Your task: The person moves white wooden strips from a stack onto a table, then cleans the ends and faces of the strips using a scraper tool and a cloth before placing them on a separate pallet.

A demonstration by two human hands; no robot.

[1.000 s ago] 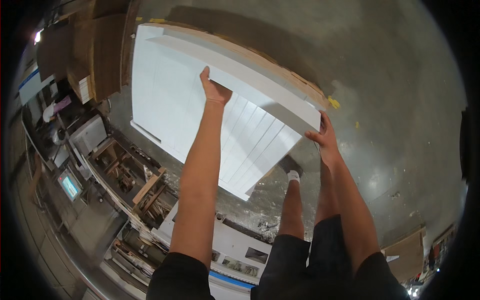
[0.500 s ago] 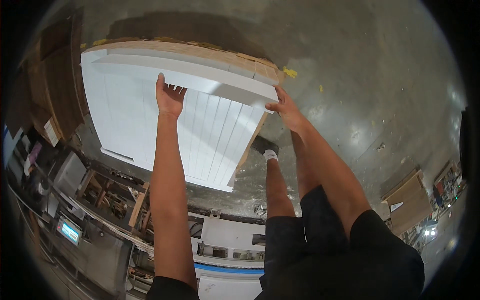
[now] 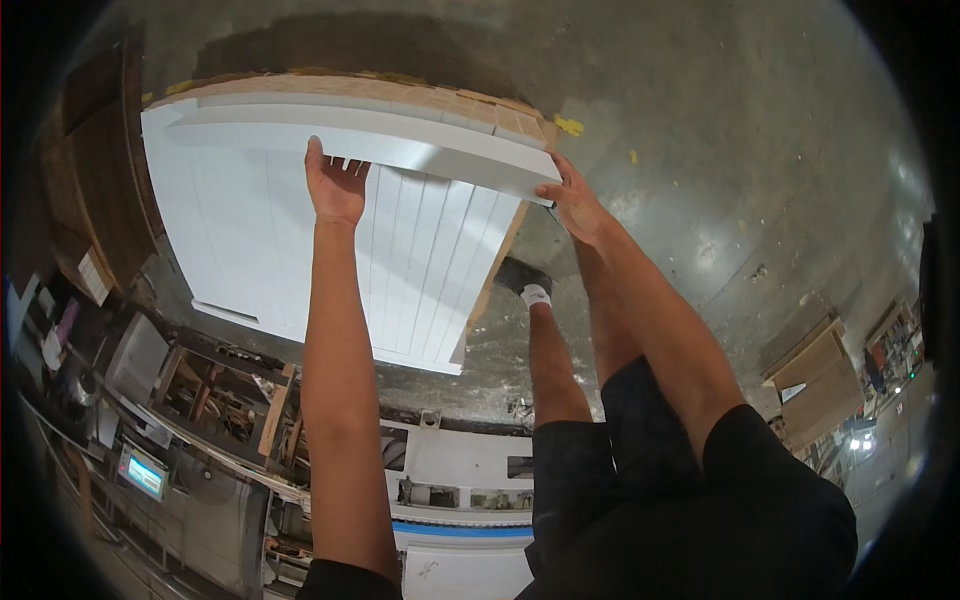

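Nearest the viewer, one left hand (image 3: 336,186) and one right hand (image 3: 572,203) both grasp one long white board (image 3: 400,145). The left fingers curl over its near edge at the middle; the right hand clasps its right end. The board lies flat across the top of one large white grooved panel (image 3: 260,260), which leans over the concrete floor (image 3: 700,150). I judge the step to be carrying or placing the board; the next move would need both hands to hold it level. Beyond the board, one plywood sheet (image 3: 420,95) shows at the panel's far edge.
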